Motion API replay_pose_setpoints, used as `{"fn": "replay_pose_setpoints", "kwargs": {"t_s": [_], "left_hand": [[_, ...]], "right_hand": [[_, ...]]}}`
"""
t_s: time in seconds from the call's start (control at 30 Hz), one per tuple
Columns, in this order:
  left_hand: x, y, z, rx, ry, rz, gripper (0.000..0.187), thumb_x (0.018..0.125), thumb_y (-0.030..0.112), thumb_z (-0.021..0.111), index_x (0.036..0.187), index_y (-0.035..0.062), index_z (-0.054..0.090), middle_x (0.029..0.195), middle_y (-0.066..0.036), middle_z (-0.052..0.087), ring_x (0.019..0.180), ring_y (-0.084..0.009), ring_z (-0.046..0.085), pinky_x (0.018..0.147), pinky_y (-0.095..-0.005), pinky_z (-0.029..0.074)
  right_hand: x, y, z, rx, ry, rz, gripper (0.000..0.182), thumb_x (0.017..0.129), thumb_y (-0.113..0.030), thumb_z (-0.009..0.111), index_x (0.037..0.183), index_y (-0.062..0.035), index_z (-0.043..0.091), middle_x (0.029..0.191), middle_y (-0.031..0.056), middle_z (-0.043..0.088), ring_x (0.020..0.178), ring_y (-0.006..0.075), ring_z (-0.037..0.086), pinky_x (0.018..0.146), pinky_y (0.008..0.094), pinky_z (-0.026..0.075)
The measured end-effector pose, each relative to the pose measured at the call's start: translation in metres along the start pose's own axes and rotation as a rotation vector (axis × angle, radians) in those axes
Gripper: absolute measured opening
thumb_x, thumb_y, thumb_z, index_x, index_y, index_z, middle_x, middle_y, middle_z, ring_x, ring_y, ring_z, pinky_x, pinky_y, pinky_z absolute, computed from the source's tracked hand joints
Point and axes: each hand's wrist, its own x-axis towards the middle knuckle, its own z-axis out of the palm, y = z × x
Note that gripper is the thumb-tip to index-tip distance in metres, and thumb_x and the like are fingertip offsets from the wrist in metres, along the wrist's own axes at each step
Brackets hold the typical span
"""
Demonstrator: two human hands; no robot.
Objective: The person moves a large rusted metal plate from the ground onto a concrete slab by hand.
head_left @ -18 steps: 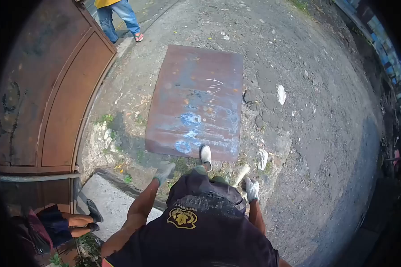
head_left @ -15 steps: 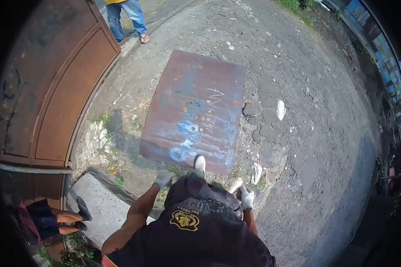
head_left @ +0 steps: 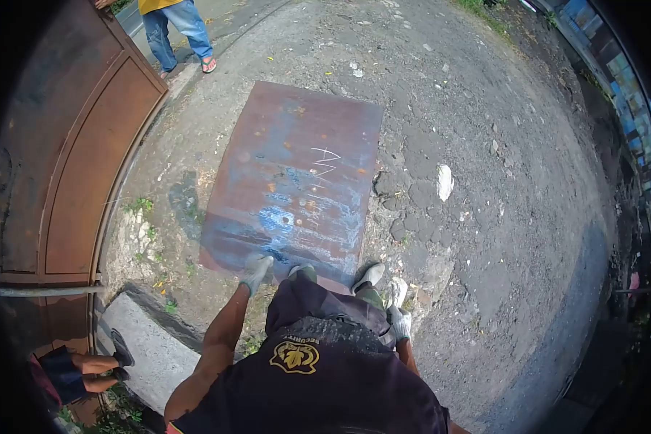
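A rusty metal sheet (head_left: 296, 170) lies flat on the ground in front of me, with blue-white stains and chalk-like marks on it. My left hand (head_left: 257, 271), in a pale work glove, hangs over the sheet's near left part with its fingers stretched out and nothing visible in them. Beside my right thigh is my right hand (head_left: 401, 322), also gloved; its fingers look loosely extended and hold nothing I can see. My right shoe (head_left: 370, 275) is at the sheet's near right corner, and my left shoe (head_left: 304, 270) is at its near edge.
A brown metal gate (head_left: 87, 173) stands on the left. Near it, a person in jeans (head_left: 188, 29) stands at the top, and another person's legs (head_left: 98, 365) show beside a concrete slab (head_left: 148, 336). White pieces (head_left: 443, 182) lie on the rough ground.
I have stepped forward, my right foot coming up to the sheet's near edge. My left hand has swung forward over the sheet. The scene has shifted left in view.
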Motion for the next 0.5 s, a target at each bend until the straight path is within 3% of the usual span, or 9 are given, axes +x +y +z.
{"fn": "replay_pose_setpoints", "kwargs": {"t_s": [0.07,0.13,0.2,0.23,0.27,0.3,0.33,0.43,0.5], "left_hand": [[0.047,-0.017,0.032,0.081,0.065,0.082,0.022,0.092,0.023,0.06,0.087,0.0025,0.065,0.074,-0.007,0.062,0.056,-0.0193,0.061,0.05,-0.0344,0.05],[0.069,-0.018,0.091,0.01,0.112,0.028,0.027,0.083,0.026,0.061,0.084,-0.0006,0.068,0.075,-0.01,0.066,0.063,-0.0213,0.063,0.058,-0.0373,0.051],[0.061,-0.019,0.131,0.028,0.06,-0.068,0.036,0.077,0.03,0.06,0.084,-0.0038,0.069,0.08,-0.016,0.07,0.072,-0.0275,0.068,0.067,-0.0398,0.053],[0.038,0.01,0.156,0.205,0.004,-0.018,0.039,0.076,0.032,0.06,0.086,-0.0054,0.069,0.084,-0.02,0.07,0.077,-0.0313,0.069,0.069,-0.0414,0.053],[0.049,-0.002,0.179,0.422,0.045,0.1,0.041,0.077,0.032,0.059,0.088,-0.0052,0.069,0.086,-0.021,0.071,0.079,-0.0328,0.07,0.067,-0.0441,0.055],[0.048,-0.002,0.197,0.377,-0.024,0.045,0.043,0.078,0.036,0.059,0.091,-0.0041,0.07,0.086,-0.02,0.071,0.077,-0.0308,0.07,0.067,-0.0434,0.056],[0.003,0.047,0.211,0.183,-0.084,-0.159,0.042,0.086,0.039,0.06,0.09,-0.0009,0.072,0.08,-0.011,0.071,0.069,-0.0218,0.068,0.062,-0.0364,0.054],[-0.007,0.044,0.239,0.248,-0.075,-0.055,0.043,0.088,0.042,0.059,0.094,0.0006,0.069,0.081,-0.011,0.07,0.067,-0.0211,0.067,0.062,-0.0359,0.056],[-0.012,0.047,0.251,0.248,-0.035,-0.019,0.042,0.089,0.04,0.058,0.092,-0.0007,0.067,0.079,-0.012,0.067,0.067,-0.0222,0.068,0.061,-0.0364,0.057]], "right_hand": [[0.023,-0.016,-0.022,-0.134,0.061,-0.06,0.028,0.089,-0.023,0.064,0.077,0.0026,0.067,0.065,0.0006,0.058,0.057,0.0108,0.05,0.055,0.0297,0.04],[0.073,-0.01,-0.056,-0.33,0.116,-0.05,0.032,0.089,-0.024,0.065,0.072,0.003,0.066,0.061,-0.0006,0.056,0.059,0.0098,0.048,0.055,0.0312,0.039],[0.086,-0.026,-0.092,-0.013,-0.019,-0.06,0.032,0.088,-0.023,0.065,0.068,0.0028,0.066,0.061,-0.0003,0.056,0.056,0.0107,0.047,0.053,0.033,0.038],[0.11,-0.023,-0.129,-0.466,-0.1,-0.445,0.028,0.087,-0.02,0.065,0.068,0.0005,0.066,0.061,-0.0007,0.057,0.055,0.0115,0.047,0.052,0.0333,0.039],[0.126,-0.027,-0.139,-0.229,-0.059,-0.204,0.025,0.085,-0.018,0.065,0.068,-0.0009,0.066,0.063,-0.0001,0.058,0.055,0.0126,0.05,0.051,0.0333,0.04],[0.142,-0.032,-0.148,0.03,0.035,0.014,0.021,0.084,-0.017,0.066,0.069,-0.0023,0.066,0.064,0.0005,0.06,0.055,0.0137,0.052,0.051,0.0333,0.04],[0.151,-0.046,-0.158,0.005,0.039,0.037,0.019,0.084,-0.015,0.064,0.072,-0.0009,0.067,0.064,0.0047,0.062,0.053,0.0155,0.054,0.049,0.0319,0.042],[0.235,-0.044,-0.196,-0.082,-0.011,0.13,0.019,0.084,-0.014,0.058,0.07,-0.0018,0.061,0.059,0.0087,0.059,0.043,0.0198,0.053,0.04,0.0326,0.04],[0.241,-0.109,-0.182,-0.069,-0.042,0.176,0.021,0.086,-0.015,0.057,0.067,-0.0055,0.053,0.056,0.0066,0.055,0.039,0.0193,0.049,0.035,0.0331,0.038]]}}
